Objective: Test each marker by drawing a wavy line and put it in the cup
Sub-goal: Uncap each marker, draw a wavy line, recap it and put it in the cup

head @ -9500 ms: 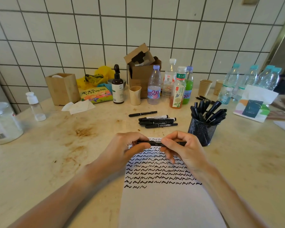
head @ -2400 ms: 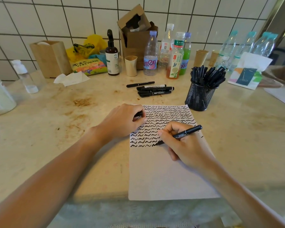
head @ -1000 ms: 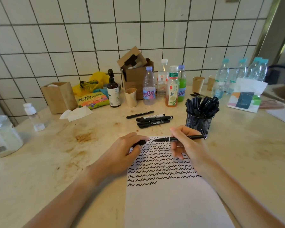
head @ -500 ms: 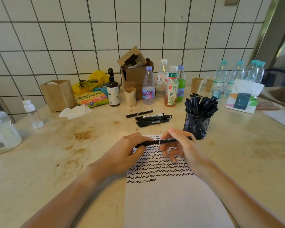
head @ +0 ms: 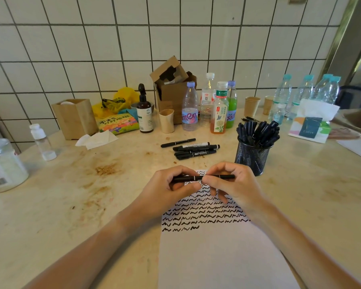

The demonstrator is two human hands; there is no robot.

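Observation:
A black marker point(head: 198, 177) lies level between my two hands, above the top of a white sheet point(head: 221, 257) covered with rows of black wavy lines. My left hand point(head: 167, 188) pinches its capped left end and my right hand point(head: 233, 184) grips its right half. The cap sits on the marker. A black mesh cup point(head: 252, 159) full of markers stands just beyond my right hand. Several loose black markers point(head: 194, 150) lie on the table behind my hands.
Bottles point(head: 219, 109), a cardboard box point(head: 171, 90), paper cups point(head: 166, 120) and a wooden holder point(head: 75, 117) line the tiled wall. A plastic jar point(head: 2, 165) stands at the far left, a tissue pack point(head: 311, 124) at the right. The table top point(head: 71, 205) is stained.
My right hand finished a wavy line and lifted the marker off the sheet. My left hand brought the cap to the tip, and the cap is now on the marker.

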